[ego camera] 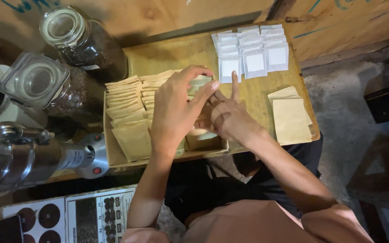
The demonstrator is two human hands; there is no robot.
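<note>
We are pinching a paper pouch [201, 83] between left hand [176, 112] fingers above the tray [109, 148], right hand [228, 114] half-open beside it, empty as far as we can tell; fumbling could be toppling the tray's packed rows.

tan paper pouches [129, 112], white filter bags [253, 51]

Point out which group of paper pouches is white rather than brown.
The overlapping rows of white pouches at the table's far edge, beyond the right hand. The brown stack beside it and those in the tray are tan.
</note>
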